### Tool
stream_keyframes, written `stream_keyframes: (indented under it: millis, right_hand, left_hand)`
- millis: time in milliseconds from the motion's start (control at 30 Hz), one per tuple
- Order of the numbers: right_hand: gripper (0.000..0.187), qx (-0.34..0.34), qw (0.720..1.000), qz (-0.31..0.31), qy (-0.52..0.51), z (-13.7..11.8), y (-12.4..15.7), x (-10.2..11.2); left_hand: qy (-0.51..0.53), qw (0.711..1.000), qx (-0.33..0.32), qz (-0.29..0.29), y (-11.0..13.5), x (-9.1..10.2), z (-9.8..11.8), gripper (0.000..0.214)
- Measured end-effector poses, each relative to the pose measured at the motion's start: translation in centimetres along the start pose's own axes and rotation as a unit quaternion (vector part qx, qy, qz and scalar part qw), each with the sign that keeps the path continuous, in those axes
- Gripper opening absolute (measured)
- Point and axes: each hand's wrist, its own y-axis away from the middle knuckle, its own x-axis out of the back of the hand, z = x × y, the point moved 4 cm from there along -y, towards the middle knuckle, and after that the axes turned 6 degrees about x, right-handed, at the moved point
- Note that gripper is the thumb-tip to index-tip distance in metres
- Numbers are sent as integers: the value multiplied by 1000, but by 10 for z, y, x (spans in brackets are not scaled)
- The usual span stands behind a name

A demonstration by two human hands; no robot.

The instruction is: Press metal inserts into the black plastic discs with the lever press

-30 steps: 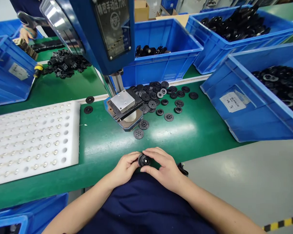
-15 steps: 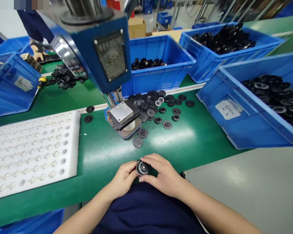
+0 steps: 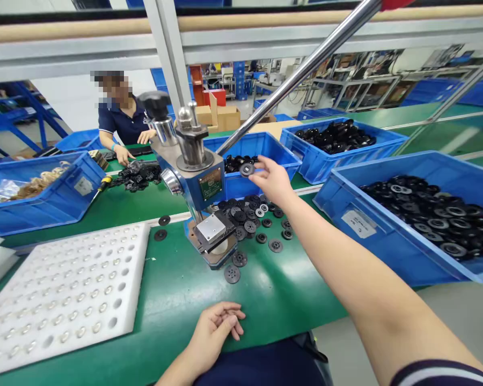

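My right hand (image 3: 272, 181) is stretched out to the near rim of the middle blue bin (image 3: 261, 143). Its thumb and fingers pinch a black round plastic part (image 3: 247, 169) with a lighter centre. At the near edge of the green table, my left hand (image 3: 219, 329) rests with loosely curled fingers and nothing visible in it. Between the hands lie many black discs (image 3: 250, 227), some flat, some stepped like small pulleys. Left of them stands a blue hand press (image 3: 205, 185) with a metal block (image 3: 210, 229) on its base.
A white foam tray (image 3: 140, 279) with rows of small shiny pieces lies on the left. Blue bins of black parts (image 3: 334, 134) stand behind and at right (image 3: 346, 230). The press's long lever (image 3: 298, 75) slants up rightward. Across the table a co-worker (image 3: 124, 120) handles black pieces.
My right hand has left my left hand and reached forward to the middle bin, now with a black round part. My left hand stays near the table edge. The view has tilted up.
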Motion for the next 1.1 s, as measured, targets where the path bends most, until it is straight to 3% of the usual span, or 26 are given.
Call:
stream_keyframes:
  millis: [67, 133, 400, 533, 600, 700, 767, 867, 1000, 1100]
  right_hand:
    - [58, 35, 998, 31, -39, -4, -16, -8]
    - [58, 66, 997, 41, -27, -7, -4, -17]
    - [46, 73, 986, -50, 141, 25, 161, -39]
    - [48, 108, 975, -75, 178, 44, 196, -49]
    - [49, 147, 969, -94, 175, 47, 200, -58]
    - [51, 175, 958, -126, 188, 49, 201, -68]
    - [53, 167, 956, -141, 196, 50, 202, -72]
    - [55, 150, 961, -141, 185, 51, 202, -74]
    - [49, 69, 977, -134, 150, 65, 202, -73]
    - [40, -17, 985, -130, 112, 80, 204, -69]
  left_hand:
    - [1, 1000, -1, 2, 0, 0, -2, 50]
    - [6, 1000, 3, -2, 1, 0, -2, 51]
    - [39, 999, 20, -16, 6, -9, 8, 54]
    - [-15, 999, -2, 33, 8, -1, 1, 48]
    - [-103, 990, -56, 83, 13, 20, 3, 38]
    - [-259, 937, -148, 181, 30, 72, 23, 26]
    - [-329, 884, -180, 279, 41, 116, 43, 29]
    - [-404, 782, -205, 428, 45, 175, 76, 32]
    - [-490, 663, -191, 532, 13, 227, 120, 29]
    - [-505, 644, -185, 544, -23, 255, 146, 29]
